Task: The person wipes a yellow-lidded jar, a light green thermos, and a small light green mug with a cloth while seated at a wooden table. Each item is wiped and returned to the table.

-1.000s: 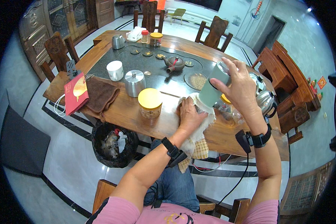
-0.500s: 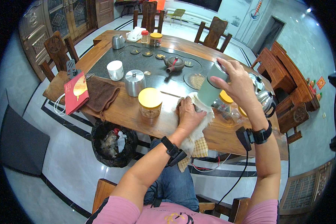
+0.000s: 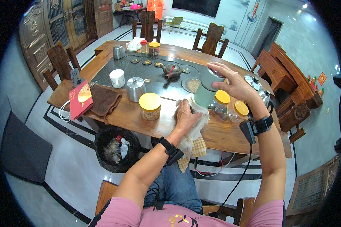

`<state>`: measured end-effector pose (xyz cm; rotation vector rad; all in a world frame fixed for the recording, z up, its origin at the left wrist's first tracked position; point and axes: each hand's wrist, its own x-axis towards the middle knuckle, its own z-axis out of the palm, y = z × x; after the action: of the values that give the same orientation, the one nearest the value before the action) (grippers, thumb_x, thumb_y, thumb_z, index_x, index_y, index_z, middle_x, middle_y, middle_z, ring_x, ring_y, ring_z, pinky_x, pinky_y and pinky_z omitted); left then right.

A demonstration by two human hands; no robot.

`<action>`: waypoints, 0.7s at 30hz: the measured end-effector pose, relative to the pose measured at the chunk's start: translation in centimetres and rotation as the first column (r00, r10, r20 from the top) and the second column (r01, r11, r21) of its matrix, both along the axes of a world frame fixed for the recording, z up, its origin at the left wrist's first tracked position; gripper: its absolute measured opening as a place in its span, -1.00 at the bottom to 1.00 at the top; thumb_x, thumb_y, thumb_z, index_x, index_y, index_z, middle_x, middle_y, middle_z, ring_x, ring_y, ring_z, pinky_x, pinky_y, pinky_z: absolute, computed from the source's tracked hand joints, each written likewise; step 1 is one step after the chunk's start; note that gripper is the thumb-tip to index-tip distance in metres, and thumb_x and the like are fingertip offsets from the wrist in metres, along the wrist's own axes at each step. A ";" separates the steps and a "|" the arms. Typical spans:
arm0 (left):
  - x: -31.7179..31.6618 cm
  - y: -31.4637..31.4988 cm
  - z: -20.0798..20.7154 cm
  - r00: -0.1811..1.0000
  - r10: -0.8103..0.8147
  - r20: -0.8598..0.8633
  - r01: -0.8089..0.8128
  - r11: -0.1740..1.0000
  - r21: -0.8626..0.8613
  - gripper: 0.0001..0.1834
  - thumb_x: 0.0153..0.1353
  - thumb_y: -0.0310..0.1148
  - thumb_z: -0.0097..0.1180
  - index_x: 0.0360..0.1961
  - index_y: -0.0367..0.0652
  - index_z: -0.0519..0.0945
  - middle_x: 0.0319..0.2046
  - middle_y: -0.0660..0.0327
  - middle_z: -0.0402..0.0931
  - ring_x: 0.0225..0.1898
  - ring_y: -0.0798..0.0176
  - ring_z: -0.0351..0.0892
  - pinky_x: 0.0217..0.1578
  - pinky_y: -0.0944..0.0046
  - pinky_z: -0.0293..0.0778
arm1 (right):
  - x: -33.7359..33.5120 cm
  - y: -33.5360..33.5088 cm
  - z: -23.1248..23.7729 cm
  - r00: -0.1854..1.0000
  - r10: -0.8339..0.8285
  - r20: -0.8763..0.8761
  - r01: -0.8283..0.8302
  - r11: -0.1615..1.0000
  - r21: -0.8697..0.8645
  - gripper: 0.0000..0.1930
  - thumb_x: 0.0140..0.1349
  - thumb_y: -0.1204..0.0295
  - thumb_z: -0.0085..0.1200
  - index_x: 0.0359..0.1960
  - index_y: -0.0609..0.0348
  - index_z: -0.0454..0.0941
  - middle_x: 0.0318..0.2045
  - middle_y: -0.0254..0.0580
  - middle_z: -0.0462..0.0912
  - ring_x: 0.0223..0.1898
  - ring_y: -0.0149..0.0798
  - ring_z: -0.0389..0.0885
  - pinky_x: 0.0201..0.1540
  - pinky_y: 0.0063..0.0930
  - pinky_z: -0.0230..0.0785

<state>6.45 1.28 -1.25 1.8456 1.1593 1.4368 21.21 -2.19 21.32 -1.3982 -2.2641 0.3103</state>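
Note:
A pale green cylindrical canister [image 3: 205,95] with a grey top leans over the near right part of the wooden table. My right hand [image 3: 235,86] grips its upper end, fingers over the top and thumb along the side. At the canister's lower end, my left hand [image 3: 186,115] is closed on a whitish cloth [image 3: 201,120]; its palm side is hidden. The cloth's yellow checked part [image 3: 198,146] hangs over the table edge. Left of my left hand stands a yellow-lidded jar [image 3: 150,107]. Two more yellow-lidded clear jars [image 3: 220,102] [image 3: 238,112] stand beside my right forearm.
The wooden table [image 3: 136,125] has a dark stone inset with a teapot [image 3: 172,70], white mug [image 3: 117,78] and steel canister [image 3: 135,89]. A brown towel [image 3: 104,100] and red bag [image 3: 80,100] lie left. Below is a lined bin [image 3: 115,155]. A cable [image 3: 238,179] hangs from my right wrist.
The view has shifted slightly, showing more of the far room. The clear jars beside the green canister show more fully. Both hands keep nearly the same hold.

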 end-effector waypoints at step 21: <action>3.5 -0.6 4.6 0.988 0.125 -0.086 -0.107 0.977 0.185 -0.24 -0.25 -0.16 0.55 -0.15 -0.38 0.37 -0.20 -0.15 0.43 -0.14 -0.20 0.49 -0.11 -0.04 0.46 | -3.5 0.4 -1.7 0.732 -0.634 0.250 0.395 0.693 0.603 -0.22 0.22 -0.32 0.00 0.07 0.21 0.59 -0.23 0.13 0.66 -0.11 0.06 0.68 -0.14 -0.03 0.54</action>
<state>9.91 0.69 3.33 2.0201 1.2377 1.5777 17.74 -1.81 19.60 -1.8452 -1.8839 -0.8399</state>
